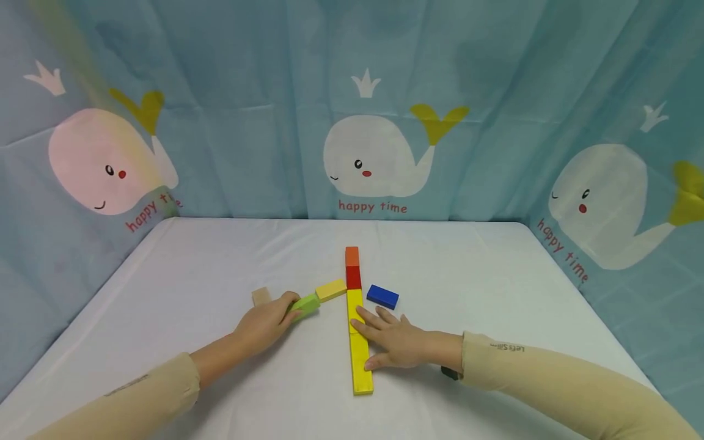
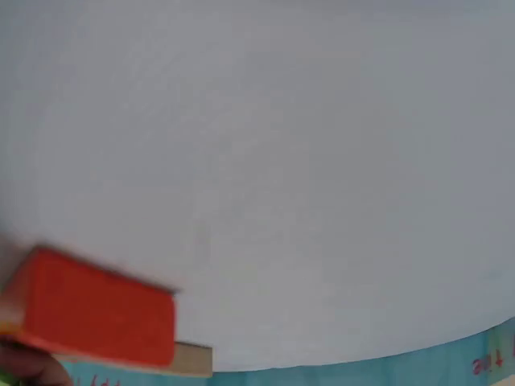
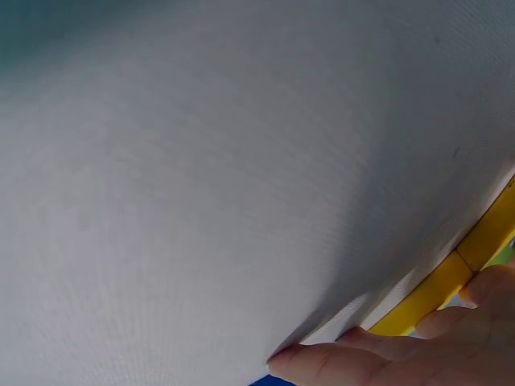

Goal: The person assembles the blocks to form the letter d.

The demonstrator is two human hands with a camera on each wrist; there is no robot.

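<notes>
In the head view, a light-green oblong block (image 1: 306,307) left of the yellow blocks (image 1: 360,360) is pinched by the left hand's grip (image 1: 266,321); the right hand's grip (image 1: 400,342) spreads, touching those yellow blocks. The left wrist shows a smooth red block (image 2: 100,310). The right wrist shows fingertips (image 3: 487,281) against yellow.

- Head view: soft, even light on the white table (image 1: 467,263), and a warm pink-yellow streak across the curtain (image 1: 82,61), upper left!
- Faint shadows under both sleeves (image 1: 555,379).
- Left wrist: dim, grey; red block (image 2: 100,314) blurry, lower left.
- Right wrist: murky upper left, broad shadow above the right hand (image 3: 434,346).
</notes>
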